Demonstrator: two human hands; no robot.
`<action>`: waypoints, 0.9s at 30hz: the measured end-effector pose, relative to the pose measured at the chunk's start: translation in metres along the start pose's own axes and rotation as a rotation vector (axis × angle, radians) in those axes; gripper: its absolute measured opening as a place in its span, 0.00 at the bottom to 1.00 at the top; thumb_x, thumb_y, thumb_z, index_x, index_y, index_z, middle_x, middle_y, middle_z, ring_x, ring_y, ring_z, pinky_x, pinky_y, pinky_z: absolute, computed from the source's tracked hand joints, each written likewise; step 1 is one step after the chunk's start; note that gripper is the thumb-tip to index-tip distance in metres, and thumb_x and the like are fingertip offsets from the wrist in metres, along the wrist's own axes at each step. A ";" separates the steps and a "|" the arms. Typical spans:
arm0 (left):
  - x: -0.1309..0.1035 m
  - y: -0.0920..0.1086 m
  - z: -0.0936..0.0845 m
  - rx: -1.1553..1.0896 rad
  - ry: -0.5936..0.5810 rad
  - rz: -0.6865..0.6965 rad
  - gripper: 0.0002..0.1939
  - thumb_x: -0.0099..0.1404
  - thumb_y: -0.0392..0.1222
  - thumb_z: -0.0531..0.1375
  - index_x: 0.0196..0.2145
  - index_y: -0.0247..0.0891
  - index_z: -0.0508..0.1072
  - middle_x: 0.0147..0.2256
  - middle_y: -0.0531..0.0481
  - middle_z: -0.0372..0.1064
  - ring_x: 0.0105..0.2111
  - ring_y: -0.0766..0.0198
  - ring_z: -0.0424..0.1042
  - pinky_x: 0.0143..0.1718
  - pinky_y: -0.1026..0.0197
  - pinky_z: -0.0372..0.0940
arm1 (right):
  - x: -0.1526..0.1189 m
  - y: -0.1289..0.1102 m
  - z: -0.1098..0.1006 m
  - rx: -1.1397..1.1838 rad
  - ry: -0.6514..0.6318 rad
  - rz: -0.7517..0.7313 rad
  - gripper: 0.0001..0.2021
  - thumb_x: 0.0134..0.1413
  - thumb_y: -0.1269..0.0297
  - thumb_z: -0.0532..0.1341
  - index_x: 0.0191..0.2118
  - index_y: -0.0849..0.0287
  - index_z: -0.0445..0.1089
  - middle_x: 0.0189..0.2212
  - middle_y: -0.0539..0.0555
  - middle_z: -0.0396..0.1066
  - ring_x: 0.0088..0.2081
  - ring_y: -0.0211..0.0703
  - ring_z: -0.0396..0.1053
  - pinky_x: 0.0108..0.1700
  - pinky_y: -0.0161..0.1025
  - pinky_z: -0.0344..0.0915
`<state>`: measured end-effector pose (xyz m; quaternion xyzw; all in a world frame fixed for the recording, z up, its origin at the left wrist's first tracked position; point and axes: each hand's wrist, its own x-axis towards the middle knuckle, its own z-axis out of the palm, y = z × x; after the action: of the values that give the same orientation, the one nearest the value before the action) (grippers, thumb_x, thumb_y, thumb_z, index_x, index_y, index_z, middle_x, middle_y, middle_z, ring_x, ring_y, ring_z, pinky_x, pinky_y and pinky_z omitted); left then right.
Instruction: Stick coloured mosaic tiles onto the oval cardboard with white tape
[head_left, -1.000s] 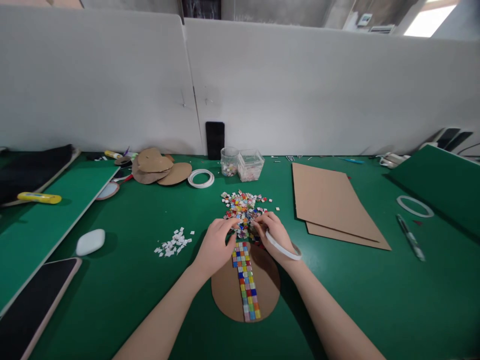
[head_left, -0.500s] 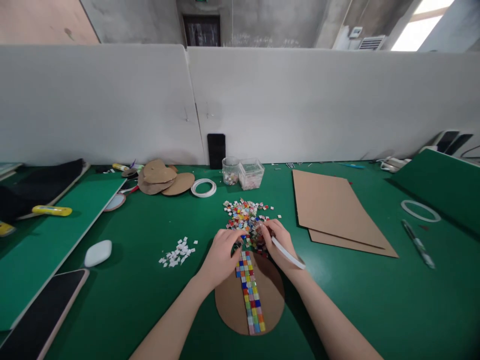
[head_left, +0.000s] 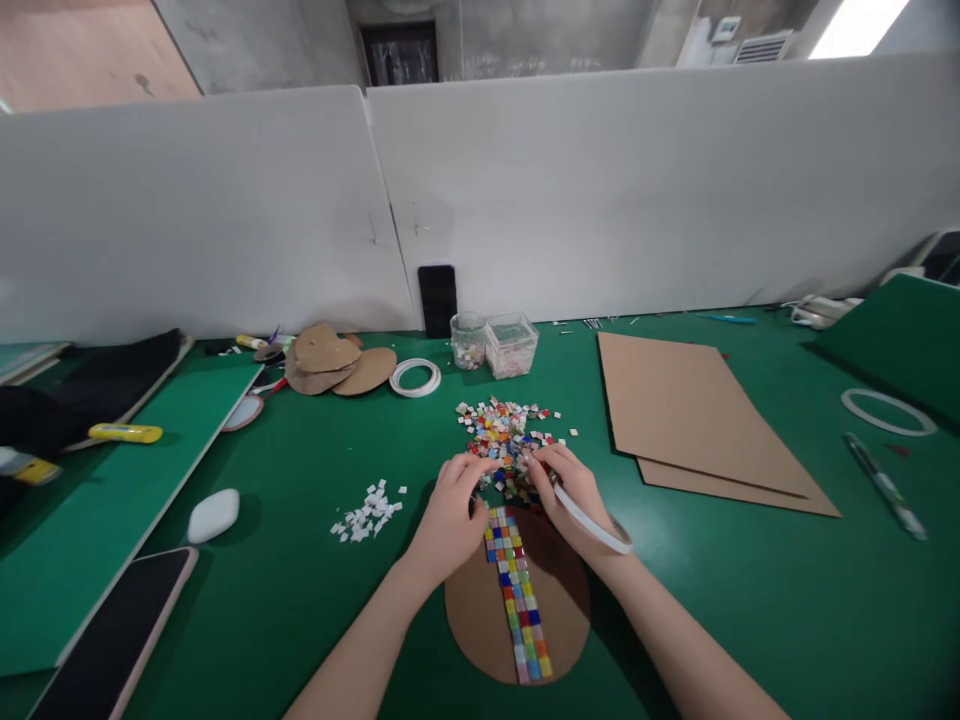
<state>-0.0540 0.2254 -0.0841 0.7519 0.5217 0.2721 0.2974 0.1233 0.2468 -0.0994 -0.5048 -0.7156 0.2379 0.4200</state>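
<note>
A round brown cardboard disc lies on the green table, with a band of colourful square tiles running down its middle. Beyond it spreads a pile of mixed mosaic tiles. My left hand is at the disc's top left edge, fingers curved toward the pile, thumb and forefinger apart; nothing can be made out between them. My right hand reaches into the pile's near right side with fingers bent together; whatever they pinch is too small to name. A white strip ring hangs at the right hand and wrist.
White tile pieces and a white case lie left. Clear containers, a white coil and cardboard discs stand or lie behind. Cardboard sheets and a pen are at right.
The camera view has turned slightly, moving most table items right in the picture. Both hands stay near the pile, and the left thumb and forefinger look farther apart.
</note>
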 end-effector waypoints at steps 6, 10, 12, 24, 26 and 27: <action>-0.002 0.000 -0.015 0.140 -0.073 -0.041 0.25 0.55 0.29 0.52 0.49 0.47 0.62 0.43 0.46 0.58 0.46 0.53 0.58 0.42 0.53 0.60 | -0.003 -0.006 0.002 -0.022 -0.037 0.022 0.10 0.59 0.65 0.51 0.31 0.59 0.67 0.29 0.54 0.65 0.31 0.43 0.65 0.35 0.39 0.61; -0.004 -0.005 -0.021 0.139 -0.107 -0.076 0.22 0.58 0.33 0.52 0.50 0.47 0.61 0.44 0.46 0.59 0.47 0.53 0.59 0.42 0.55 0.61 | -0.002 -0.008 -0.002 -0.005 -0.022 0.020 0.10 0.59 0.65 0.51 0.32 0.59 0.67 0.30 0.55 0.65 0.32 0.44 0.65 0.36 0.39 0.61; -0.004 -0.007 -0.021 0.132 -0.106 -0.095 0.21 0.59 0.34 0.52 0.51 0.47 0.60 0.46 0.46 0.59 0.47 0.53 0.60 0.41 0.56 0.61 | -0.001 -0.009 -0.003 0.001 -0.020 0.020 0.10 0.59 0.65 0.51 0.32 0.60 0.67 0.30 0.55 0.64 0.32 0.44 0.65 0.36 0.40 0.61; 0.004 -0.007 -0.022 -0.026 -0.043 -0.250 0.10 0.61 0.42 0.51 0.41 0.43 0.66 0.31 0.50 0.65 0.29 0.62 0.66 0.28 0.62 0.62 | -0.002 -0.012 -0.003 0.005 -0.040 0.020 0.09 0.59 0.65 0.51 0.32 0.59 0.67 0.30 0.55 0.65 0.32 0.43 0.65 0.36 0.38 0.62; 0.005 -0.007 -0.026 -0.184 0.000 -0.333 0.10 0.61 0.46 0.52 0.38 0.41 0.66 0.30 0.50 0.65 0.28 0.63 0.66 0.28 0.62 0.62 | -0.002 -0.012 -0.003 0.014 -0.020 0.017 0.09 0.59 0.66 0.52 0.33 0.59 0.68 0.30 0.55 0.65 0.32 0.42 0.65 0.36 0.38 0.62; 0.006 -0.006 -0.028 -0.273 0.013 -0.376 0.10 0.60 0.48 0.53 0.36 0.41 0.66 0.31 0.50 0.65 0.28 0.63 0.66 0.28 0.62 0.62 | -0.002 -0.012 -0.003 0.017 -0.012 0.013 0.09 0.59 0.66 0.52 0.33 0.59 0.68 0.30 0.55 0.65 0.33 0.42 0.65 0.36 0.38 0.62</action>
<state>-0.0762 0.2373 -0.0695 0.5924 0.6129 0.2849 0.4384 0.1201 0.2402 -0.0890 -0.5044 -0.7129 0.2497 0.4184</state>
